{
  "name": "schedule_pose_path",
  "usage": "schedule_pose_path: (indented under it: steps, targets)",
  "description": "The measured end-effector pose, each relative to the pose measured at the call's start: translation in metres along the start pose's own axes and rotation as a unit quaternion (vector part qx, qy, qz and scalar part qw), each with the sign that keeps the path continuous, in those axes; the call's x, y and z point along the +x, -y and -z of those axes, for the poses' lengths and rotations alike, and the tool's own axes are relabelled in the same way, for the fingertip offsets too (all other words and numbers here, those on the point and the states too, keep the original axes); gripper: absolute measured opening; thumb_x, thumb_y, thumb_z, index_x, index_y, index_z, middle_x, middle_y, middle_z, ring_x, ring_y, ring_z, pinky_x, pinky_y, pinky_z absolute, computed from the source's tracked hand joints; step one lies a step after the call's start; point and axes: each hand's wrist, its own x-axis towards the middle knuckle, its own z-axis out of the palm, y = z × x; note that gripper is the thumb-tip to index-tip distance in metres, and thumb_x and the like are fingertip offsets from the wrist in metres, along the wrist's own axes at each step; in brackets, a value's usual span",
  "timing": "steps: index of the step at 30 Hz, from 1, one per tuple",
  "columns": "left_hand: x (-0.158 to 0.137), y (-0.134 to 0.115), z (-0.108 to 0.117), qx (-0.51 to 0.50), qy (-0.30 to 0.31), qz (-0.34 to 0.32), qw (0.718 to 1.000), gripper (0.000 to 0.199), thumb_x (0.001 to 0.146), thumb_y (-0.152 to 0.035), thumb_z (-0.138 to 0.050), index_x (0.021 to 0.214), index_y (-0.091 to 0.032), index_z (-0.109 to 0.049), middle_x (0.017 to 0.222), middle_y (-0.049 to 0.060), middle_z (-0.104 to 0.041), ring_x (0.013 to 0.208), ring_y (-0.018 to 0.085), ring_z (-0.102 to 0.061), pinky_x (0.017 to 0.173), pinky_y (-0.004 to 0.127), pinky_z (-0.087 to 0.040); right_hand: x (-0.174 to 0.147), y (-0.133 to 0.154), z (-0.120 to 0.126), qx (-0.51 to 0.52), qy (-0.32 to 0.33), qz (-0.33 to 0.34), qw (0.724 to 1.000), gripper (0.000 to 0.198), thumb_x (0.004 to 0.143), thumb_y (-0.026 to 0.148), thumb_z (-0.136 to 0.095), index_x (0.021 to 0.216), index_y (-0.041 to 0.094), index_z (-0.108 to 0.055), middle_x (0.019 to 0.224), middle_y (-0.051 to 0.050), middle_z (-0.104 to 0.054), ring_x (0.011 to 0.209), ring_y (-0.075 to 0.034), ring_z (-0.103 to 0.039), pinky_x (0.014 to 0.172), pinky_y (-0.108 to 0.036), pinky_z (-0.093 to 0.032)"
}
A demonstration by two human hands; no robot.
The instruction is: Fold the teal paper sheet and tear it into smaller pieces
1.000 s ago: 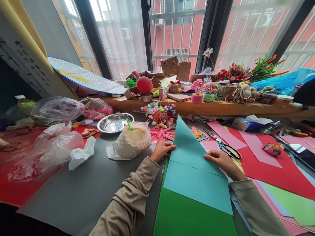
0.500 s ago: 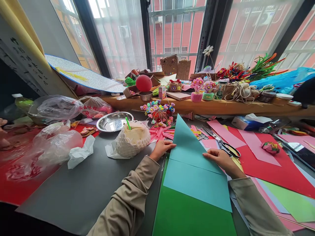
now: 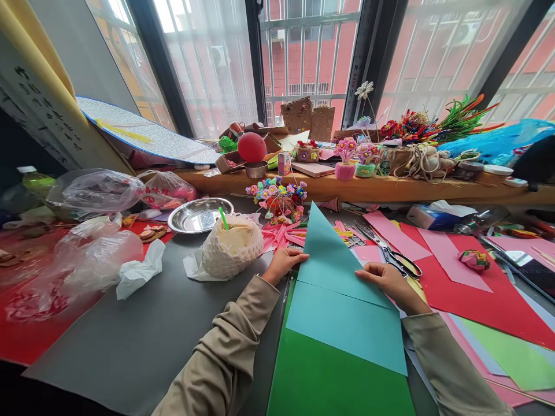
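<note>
A light blue sheet of paper (image 3: pixel 347 323) lies over a green sheet (image 3: pixel 338 381), its upper part folded into a triangle that points away from me. My left hand (image 3: pixel 284 264) pinches the left edge of the triangle between thumb and fingers. On the opposite slanted edge, my right hand (image 3: pixel 384 280) grips the same paper, thumb on top and the other fingers partly hidden. A crease line crosses the blue paper just below both hands. Black-handled scissors (image 3: pixel 401 263) lie beyond my right hand.
Left of my hands stands a coconut in white foam netting (image 3: pixel 234 245) with a green straw, beside a metal dish (image 3: pixel 200 215). Plastic bags (image 3: pixel 93 248) lie further left. Coloured papers (image 3: pixel 485 300) spread on the right. Yarn flowers (image 3: pixel 277 199) stand near the wooden sill (image 3: pixel 312 188).
The view has shifted very slightly. Both hands keep their hold on the blue paper, and its fold looks the same. Another person's fingers at the far left edge are gone from view.
</note>
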Motion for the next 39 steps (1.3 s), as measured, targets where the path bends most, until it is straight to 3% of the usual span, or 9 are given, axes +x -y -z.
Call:
schedule_pose_path:
  steps: [8,15,23,30,34,39]
  targets:
    - [0.003,0.002,0.001,0.015,-0.018,0.011,1.000,0.036,0.045,-0.043,-0.069,0.059,-0.011,-0.061,0.055,-0.002,-0.051,0.047,0.006,-0.045,0.047,0.019,-0.036,0.003,-0.005,0.001,-0.005,-0.003,0.004,1.000,0.034,0.060,0.050,-0.058,0.056,0.017,-0.049,0.055,0.003,-0.043,0.052,-0.010,-0.038,0.047,-0.021,-0.028]
    - [0.005,0.007,0.003,0.036,0.004,0.011,0.999,0.032,0.044,-0.038,-0.071,0.055,-0.012,-0.058,0.052,-0.003,-0.051,0.047,0.007,-0.045,0.047,0.020,-0.038,0.004,-0.005,0.000,-0.002,-0.013,0.005,1.000,0.032,0.061,0.047,-0.058,0.057,0.016,-0.050,0.056,0.003,-0.044,0.052,-0.009,-0.037,0.047,-0.021,-0.028]
    - [0.006,0.008,0.007,0.052,0.003,0.002,0.999,0.035,0.045,-0.043,-0.069,0.055,-0.011,-0.059,0.050,-0.003,-0.049,0.046,0.007,-0.041,0.046,0.020,-0.032,0.003,-0.002,0.002,-0.017,-0.012,0.025,0.999,0.034,0.063,0.051,-0.055,0.057,0.017,-0.054,0.055,0.002,-0.046,0.054,-0.011,-0.040,0.049,-0.021,-0.030]
    - [0.001,0.001,0.006,0.083,0.010,-0.015,0.996,0.037,0.047,-0.045,-0.068,0.048,-0.010,-0.056,0.043,-0.005,-0.040,0.042,0.005,-0.032,0.043,0.020,-0.022,0.001,-0.002,0.001,0.045,0.045,0.001,0.998,0.031,0.059,0.046,-0.060,0.054,0.016,-0.054,0.052,0.004,-0.044,0.052,-0.010,-0.039,0.048,-0.020,-0.030]
    - [0.002,0.003,0.007,0.093,0.017,-0.016,0.995,0.037,0.048,-0.046,-0.067,0.048,-0.011,-0.056,0.043,-0.005,-0.041,0.043,0.005,-0.033,0.042,0.020,-0.021,0.003,-0.005,-0.002,0.079,0.087,-0.009,0.993,0.031,0.061,0.046,-0.059,0.063,0.015,-0.057,0.058,0.003,-0.049,0.055,-0.010,-0.042,0.050,-0.020,-0.032]
    - [0.005,0.008,0.005,0.086,0.014,-0.003,0.996,0.039,0.046,-0.048,-0.067,0.052,-0.011,-0.057,0.046,-0.004,-0.046,0.044,0.006,-0.037,0.043,0.019,-0.027,0.007,-0.013,-0.001,0.019,0.058,0.012,0.998,0.034,0.062,0.050,-0.056,0.060,0.016,-0.055,0.054,0.003,-0.048,0.052,-0.010,-0.042,0.047,-0.020,-0.032]
